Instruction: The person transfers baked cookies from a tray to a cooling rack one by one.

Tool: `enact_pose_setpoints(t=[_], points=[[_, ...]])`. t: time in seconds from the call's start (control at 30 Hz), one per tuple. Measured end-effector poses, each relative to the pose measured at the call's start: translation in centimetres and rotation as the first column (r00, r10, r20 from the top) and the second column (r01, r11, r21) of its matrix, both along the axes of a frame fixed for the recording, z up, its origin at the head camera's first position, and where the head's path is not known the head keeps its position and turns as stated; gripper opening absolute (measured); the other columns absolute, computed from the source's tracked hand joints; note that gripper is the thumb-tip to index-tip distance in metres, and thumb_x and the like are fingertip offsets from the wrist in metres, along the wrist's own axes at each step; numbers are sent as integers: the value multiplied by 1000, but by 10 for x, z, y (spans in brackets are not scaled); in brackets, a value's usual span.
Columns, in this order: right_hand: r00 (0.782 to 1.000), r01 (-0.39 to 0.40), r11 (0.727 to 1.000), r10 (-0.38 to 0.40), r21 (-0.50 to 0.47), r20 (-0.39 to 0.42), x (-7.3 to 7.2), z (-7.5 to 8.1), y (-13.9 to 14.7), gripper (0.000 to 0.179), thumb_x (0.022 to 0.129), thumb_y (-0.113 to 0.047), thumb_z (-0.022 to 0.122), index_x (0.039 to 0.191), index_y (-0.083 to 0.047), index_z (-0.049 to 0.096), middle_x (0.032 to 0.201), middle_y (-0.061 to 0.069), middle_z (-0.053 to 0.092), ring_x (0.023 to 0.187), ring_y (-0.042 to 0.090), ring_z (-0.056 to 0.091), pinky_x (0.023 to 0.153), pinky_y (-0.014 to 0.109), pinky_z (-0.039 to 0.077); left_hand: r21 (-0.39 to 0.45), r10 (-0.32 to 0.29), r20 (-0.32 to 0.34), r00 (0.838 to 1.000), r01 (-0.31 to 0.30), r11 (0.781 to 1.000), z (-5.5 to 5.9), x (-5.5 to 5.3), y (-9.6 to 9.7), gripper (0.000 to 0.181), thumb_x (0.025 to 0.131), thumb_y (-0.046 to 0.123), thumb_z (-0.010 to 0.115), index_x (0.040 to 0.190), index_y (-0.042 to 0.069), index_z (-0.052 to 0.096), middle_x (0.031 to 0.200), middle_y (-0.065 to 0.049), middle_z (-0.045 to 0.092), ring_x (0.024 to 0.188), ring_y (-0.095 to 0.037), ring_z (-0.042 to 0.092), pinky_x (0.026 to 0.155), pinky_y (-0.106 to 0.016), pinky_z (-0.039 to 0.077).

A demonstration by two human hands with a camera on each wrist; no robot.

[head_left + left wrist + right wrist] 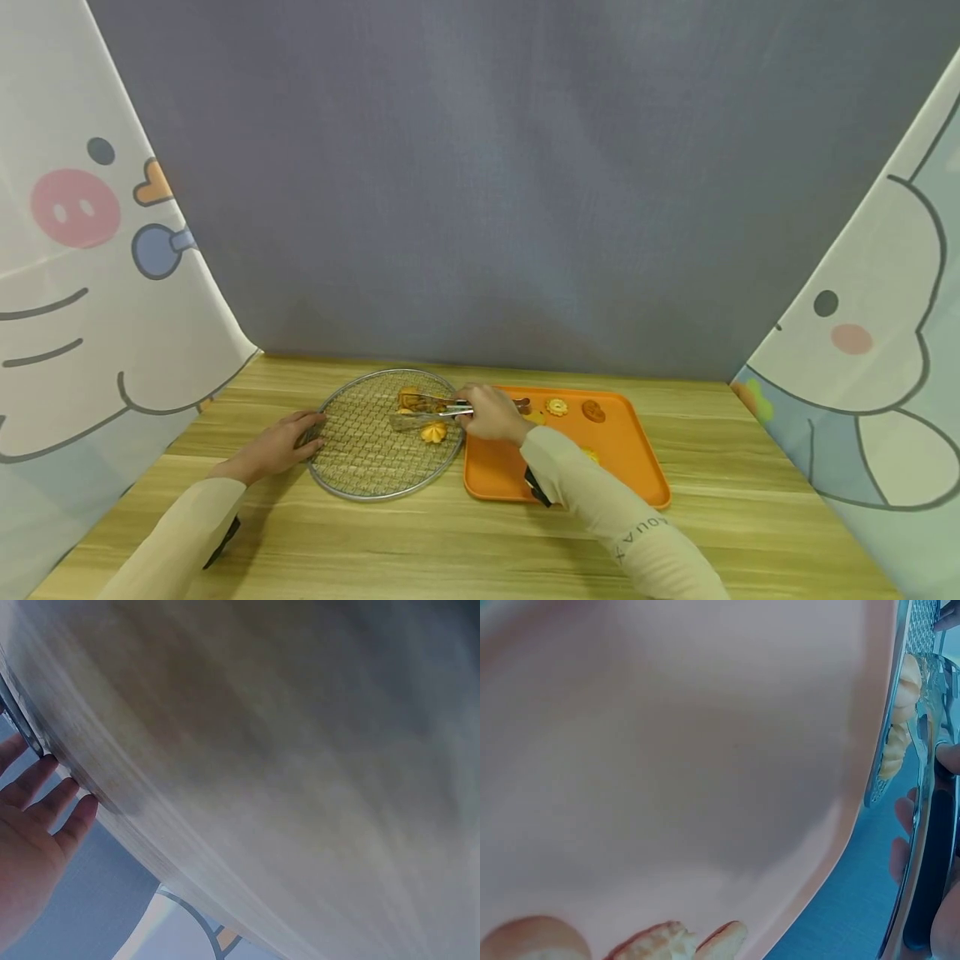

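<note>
The right hand (pixel 491 412) grips dark-handled metal tongs (pixel 459 409); just left of this grip, a yellow fluted pastry (pixel 433 432) lies on a round grey wire rack (pixel 367 454), which the left hand (pixel 279 445) touches, fingers extended.

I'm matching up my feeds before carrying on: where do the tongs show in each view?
Head: lower middle, the tongs in the right hand, tips over the round rack.
Left wrist: not in this picture.
Right wrist: along the right edge, the tongs with tips toward the top.
Shared landmark: the round rack, with its rim at the left edge in left wrist and its mesh at upper right in right wrist.
</note>
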State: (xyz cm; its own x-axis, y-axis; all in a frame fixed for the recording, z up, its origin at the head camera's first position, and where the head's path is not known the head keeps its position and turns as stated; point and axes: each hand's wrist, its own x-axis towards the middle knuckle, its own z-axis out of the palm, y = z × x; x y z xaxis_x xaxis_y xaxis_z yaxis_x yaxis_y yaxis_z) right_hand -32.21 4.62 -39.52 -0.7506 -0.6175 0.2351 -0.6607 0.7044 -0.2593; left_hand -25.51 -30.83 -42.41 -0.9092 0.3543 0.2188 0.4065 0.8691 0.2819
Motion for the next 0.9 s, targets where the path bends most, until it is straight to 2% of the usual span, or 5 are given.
enact_pose_setpoints(t=[0.2,0.33,0.53,0.73,0.9], points=[[1000,2,1000,-2,-27,24,0,4,1,32,81,-14,65,113,-11,64,109,4,64,68,9,51,51,21,36,6,0,3,1000,0,1000,0,0,1,44,86,18,63,122,-6,52,123,-32,49,108,-50,50,85,-59,44],[998,3,999,0,-44,60,0,7,3,32,83,-13,65,114,-10,64,112,6,63,57,8,44,47,20,30,6,-2,0,1000,2,1000,1,0,0,44,86,18,63,122,-6,52,122,-32,49,107,-50,50,85,-59,44],[999,-8,999,10,-52,39,-3,10,11,35,82,-11,64,116,-8,63,114,8,64,46,5,32,43,19,23,11,-20,-23,1000,20,1000,0,-2,-1,43,86,17,63,121,-7,53,121,-32,50,107,-50,50,85,-58,44],[999,-5,999,7,-48,46,-2,13,22,36,81,-11,62,117,-7,62,108,7,66,44,4,30,41,19,21,5,-31,-32,999,32,999,1,-2,-1,43,86,16,63,120,-8,53,120,-32,50,106,-50,51,85,-58,44],[999,-10,999,12,-52,42,0,17,33,38,82,-12,61,120,-6,60,113,8,64,41,3,26,40,19,20,-5,-21,-17,1000,21,1000,1,-2,0,43,86,18,63,121,-6,53,121,-32,50,106,-50,51,85,-58,44]])
